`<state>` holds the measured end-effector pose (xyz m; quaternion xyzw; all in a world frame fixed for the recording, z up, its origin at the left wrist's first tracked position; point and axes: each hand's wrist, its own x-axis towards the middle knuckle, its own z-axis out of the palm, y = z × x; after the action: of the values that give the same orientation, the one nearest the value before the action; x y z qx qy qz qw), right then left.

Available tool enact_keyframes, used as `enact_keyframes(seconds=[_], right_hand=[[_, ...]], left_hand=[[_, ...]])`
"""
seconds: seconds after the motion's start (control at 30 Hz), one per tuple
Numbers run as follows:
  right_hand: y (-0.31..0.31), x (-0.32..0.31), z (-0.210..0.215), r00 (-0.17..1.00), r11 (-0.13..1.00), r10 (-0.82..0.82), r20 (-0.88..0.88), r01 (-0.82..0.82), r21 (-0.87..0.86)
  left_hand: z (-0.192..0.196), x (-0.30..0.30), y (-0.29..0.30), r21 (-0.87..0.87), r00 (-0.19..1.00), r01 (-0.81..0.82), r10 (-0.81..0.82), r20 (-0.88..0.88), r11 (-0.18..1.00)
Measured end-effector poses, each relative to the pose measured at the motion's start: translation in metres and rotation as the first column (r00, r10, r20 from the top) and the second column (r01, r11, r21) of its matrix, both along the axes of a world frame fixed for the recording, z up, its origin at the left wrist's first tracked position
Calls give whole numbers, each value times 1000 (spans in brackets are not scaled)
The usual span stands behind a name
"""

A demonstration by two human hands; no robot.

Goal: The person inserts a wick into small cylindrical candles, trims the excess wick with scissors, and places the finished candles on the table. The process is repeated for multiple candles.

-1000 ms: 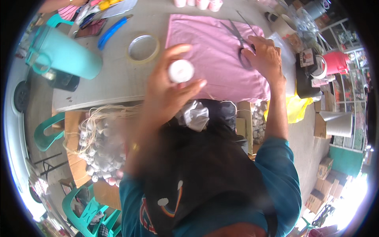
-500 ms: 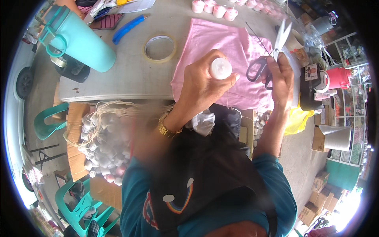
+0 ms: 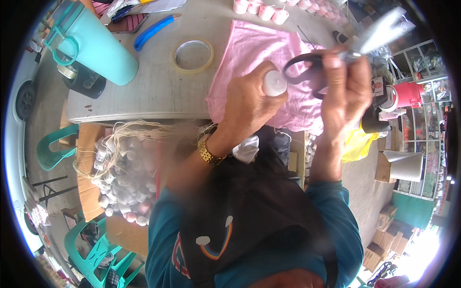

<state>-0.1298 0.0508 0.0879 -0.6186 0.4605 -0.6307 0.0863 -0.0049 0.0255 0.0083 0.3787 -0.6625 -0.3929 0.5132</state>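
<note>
My left hand (image 3: 247, 101) is wrapped round a short white cylinder that looks like a candle (image 3: 274, 84), its round end facing up. It is held over a pink cloth (image 3: 245, 53) spread on the table. Close to its right, my right hand (image 3: 346, 91) grips scissors (image 3: 377, 36) with dark handles. Their shiny blades point up and to the right, away from the candle, and are blurred by motion. One handle loop reaches near the candle's edge; I cannot tell whether they touch.
Tape roll (image 3: 192, 56), blue cutter (image 3: 154, 32) and teal tumbler (image 3: 98, 50) stand or lie on the table (image 3: 163, 96). Small pink candles (image 3: 265, 13) line the back. Below left is a cardboard box (image 3: 91, 192) of white pieces, with string (image 3: 129, 132) on top.
The scissors have come nearer and tipped to the right, their handle loops swinging toward the candle. My left hand keeps its grip, and the candle has tilted slightly.
</note>
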Motion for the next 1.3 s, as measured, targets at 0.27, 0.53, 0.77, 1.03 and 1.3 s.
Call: enact_keyframes(seconds=[0.27, 0.53, 0.77, 1.03, 1.3], right_hand=[[2, 8, -1, 997, 993, -54, -55, 60, 105], [4, 0, -17, 996, 999, -46, -72, 47, 10], [-2, -17, -27, 979, 987, -2, 204, -30, 156], [21, -55, -66, 600, 688, 19, 800, -588, 425], [93, -38, -61, 304, 23, -24, 952, -952, 304]], left_hand=[[-7, 2, -2, -69, 999, -17, 20, 43, 997], [-2, 3, -2, -84, 998, -17, 22, 61, 996], [2, 3, -7, -66, 998, 51, -52, -18, 996], [3, 25, -38, 386, 707, 393, -6, -707, 835], [13, 29, -54, -349, 877, 50, 126, 464, 936]])
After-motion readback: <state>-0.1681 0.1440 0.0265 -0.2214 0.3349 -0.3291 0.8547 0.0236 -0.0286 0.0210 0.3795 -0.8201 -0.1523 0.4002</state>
